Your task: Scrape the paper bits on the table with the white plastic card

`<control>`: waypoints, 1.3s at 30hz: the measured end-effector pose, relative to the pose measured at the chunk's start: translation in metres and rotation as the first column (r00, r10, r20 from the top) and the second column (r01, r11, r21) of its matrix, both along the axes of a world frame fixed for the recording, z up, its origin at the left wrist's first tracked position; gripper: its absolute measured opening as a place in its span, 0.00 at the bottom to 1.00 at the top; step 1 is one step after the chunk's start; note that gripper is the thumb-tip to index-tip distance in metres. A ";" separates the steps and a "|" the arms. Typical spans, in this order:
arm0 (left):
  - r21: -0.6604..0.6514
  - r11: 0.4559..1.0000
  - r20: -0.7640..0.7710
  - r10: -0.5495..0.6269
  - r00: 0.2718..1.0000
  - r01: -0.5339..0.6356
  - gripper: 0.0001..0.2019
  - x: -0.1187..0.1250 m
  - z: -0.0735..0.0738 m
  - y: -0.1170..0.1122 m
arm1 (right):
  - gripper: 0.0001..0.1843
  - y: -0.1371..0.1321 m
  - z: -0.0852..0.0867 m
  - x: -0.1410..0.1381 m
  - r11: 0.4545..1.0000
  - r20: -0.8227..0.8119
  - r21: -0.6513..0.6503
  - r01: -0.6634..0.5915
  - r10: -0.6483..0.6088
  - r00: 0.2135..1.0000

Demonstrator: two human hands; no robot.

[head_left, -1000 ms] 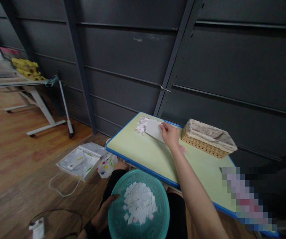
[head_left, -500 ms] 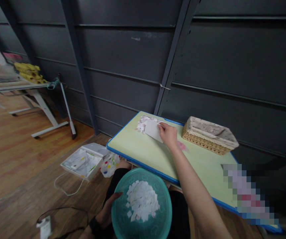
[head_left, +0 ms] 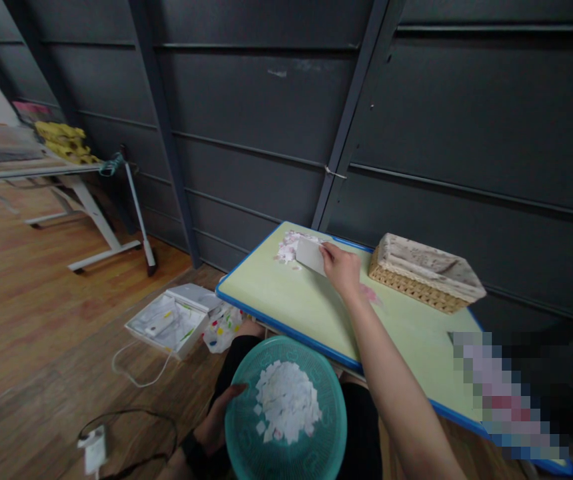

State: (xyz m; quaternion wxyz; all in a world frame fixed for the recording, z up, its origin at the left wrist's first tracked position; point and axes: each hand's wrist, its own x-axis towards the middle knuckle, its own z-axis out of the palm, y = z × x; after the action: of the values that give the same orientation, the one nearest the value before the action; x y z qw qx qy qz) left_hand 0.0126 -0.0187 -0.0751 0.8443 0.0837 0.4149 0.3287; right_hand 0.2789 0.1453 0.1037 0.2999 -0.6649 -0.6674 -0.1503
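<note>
My left hand (head_left: 221,415) grips the left rim of a green plastic basket (head_left: 334,427), thumb over the edge and the other fingers hidden beneath. Inside the basket lies a heap of small white paper pieces (head_left: 289,400). Over the far part of the table, my right hand (head_left: 341,267) pinches a flat white card (head_left: 310,256) by its right end. The card's left edge is at a pile of white and pinkish scraps (head_left: 289,245) near the table's far left corner. A faint pink patch (head_left: 369,293) shows just right of my right wrist.
The pale yellow table (head_left: 286,300) has a blue edge. A lined wicker basket (head_left: 421,277) stands at its back right, near a dark panelled wall (head_left: 256,100). An open white box (head_left: 166,327), a plastic bag (head_left: 222,327) and a power strip with cable (head_left: 94,450) lie on the floor to the left.
The card in my right hand has tilted, now looking narrower, and has shifted slightly at the scrap pile. The whole view has moved slightly; my left hand still grips the green basket.
</note>
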 end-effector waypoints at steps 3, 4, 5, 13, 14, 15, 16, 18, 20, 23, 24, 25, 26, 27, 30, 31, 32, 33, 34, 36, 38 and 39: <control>0.014 1.000 0.001 -0.003 1.000 0.003 0.19 0.000 -0.002 0.000 | 0.21 0.002 -0.001 -0.002 1.000 0.031 -0.026 -0.004 0.005 1.000; 0.021 1.000 0.003 -0.001 1.000 0.001 0.19 0.000 -0.003 0.000 | 0.20 0.002 -0.001 -0.002 0.999 0.044 -0.039 0.001 0.001 0.999; 0.027 1.000 0.004 0.000 1.000 0.000 0.19 0.000 -0.004 0.000 | 0.20 0.001 0.000 -0.001 0.999 0.057 -0.053 0.011 -0.008 0.998; 0.009 1.000 -0.003 0.002 1.000 -0.002 0.21 0.000 0.001 -0.001 | 0.18 -0.019 0.019 0.022 0.993 0.088 -0.082 0.091 -0.083 0.993; 0.016 1.000 0.002 0.001 1.000 -0.001 0.22 0.000 0.002 -0.001 | 0.18 -0.020 0.020 0.025 0.993 0.069 -0.077 0.084 -0.079 0.994; 0.024 1.000 0.009 0.000 1.000 -0.001 0.22 0.000 0.002 -0.002 | 0.18 -0.021 0.021 0.028 0.995 0.043 -0.070 0.078 -0.075 0.996; 0.030 1.000 0.018 -0.001 1.000 0.000 0.23 0.000 0.001 -0.002 | 0.18 -0.021 0.022 0.029 0.996 0.015 -0.060 0.071 -0.071 0.997; 0.034 0.999 0.039 -0.011 0.999 0.010 0.22 -0.001 -0.002 -0.002 | 0.18 -0.021 0.022 0.030 0.998 -0.036 -0.042 0.052 -0.053 0.998; 0.031 0.999 0.064 -0.024 0.998 0.022 0.22 -0.002 -0.007 -0.001 | 0.18 -0.019 0.021 0.028 0.999 -0.060 -0.038 0.029 -0.031 0.998; 0.048 0.999 0.068 -0.021 0.997 0.018 0.22 -0.002 -0.010 0.000 | 0.18 -0.017 0.019 0.023 0.998 -0.047 -0.052 0.024 -0.026 0.999; 0.054 0.998 0.055 -0.017 0.998 0.014 0.22 -0.002 -0.009 0.000 | 0.18 -0.016 0.018 0.022 0.998 -0.040 -0.058 0.025 -0.028 0.999; 0.057 0.998 0.040 -0.015 0.999 0.012 0.22 -0.002 -0.008 0.000 | 0.18 -0.016 0.017 0.021 0.998 -0.034 -0.062 0.026 -0.028 0.999; 0.052 0.999 0.026 -0.014 1.000 0.012 0.23 -0.001 -0.006 0.000 | 0.18 -0.016 0.017 0.020 0.998 -0.030 -0.066 0.023 -0.025 0.999; 0.045 0.999 0.018 -0.015 1.000 0.014 0.24 -0.001 -0.004 0.000 | 0.18 -0.016 0.017 0.020 0.997 -0.029 -0.069 0.016 -0.018 0.999; 0.026 1.000 0.014 0.000 1.000 -0.001 0.27 0.000 0.000 -0.001 | 0.18 -0.018 0.019 0.023 0.996 -0.029 -0.088 -0.004 0.001 1.000; 0.022 1.000 0.012 0.008 1.000 -0.009 0.27 0.000 0.000 -0.002 | 0.17 -0.019 0.020 0.025 0.995 -0.030 -0.096 -0.002 -0.001 1.000; 0.020 1.000 0.013 0.012 1.000 -0.013 0.28 0.000 0.000 -0.002 | 0.17 -0.020 0.022 0.027 0.995 -0.033 -0.102 0.004 -0.007 0.999; 0.019 1.000 0.018 0.012 1.000 -0.013 0.28 0.000 -0.001 -0.002 | 0.17 -0.021 0.023 0.030 0.995 -0.044 -0.102 0.014 -0.018 0.999; 0.017 1.000 0.024 0.009 1.000 -0.009 0.28 0.000 -0.002 -0.002 | 0.16 -0.021 0.024 0.033 0.995 -0.064 -0.093 0.025 -0.031 0.997; 0.015 1.000 0.033 0.002 0.999 -0.003 0.28 -0.001 -0.004 -0.001 | 0.16 -0.022 0.026 0.038 0.997 -0.123 -0.060 0.042 -0.049 0.991; 0.015 1.000 0.022 0.006 1.000 -0.006 0.28 -0.001 -0.006 -0.001 | 0.17 -0.022 0.026 0.043 0.998 -0.170 -0.031 0.062 -0.066 0.983; 0.016 1.000 0.012 0.011 1.000 -0.011 0.27 -0.001 -0.006 0.000 | 0.17 -0.021 0.026 0.044 0.997 -0.175 -0.026 0.071 -0.074 0.982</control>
State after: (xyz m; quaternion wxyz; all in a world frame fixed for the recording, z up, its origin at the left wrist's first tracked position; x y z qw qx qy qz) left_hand 0.0115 -0.0192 -0.0810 0.8442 0.0863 0.4076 0.3372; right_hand 0.3232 0.1241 0.1293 0.3455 -0.7024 -0.6150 -0.0951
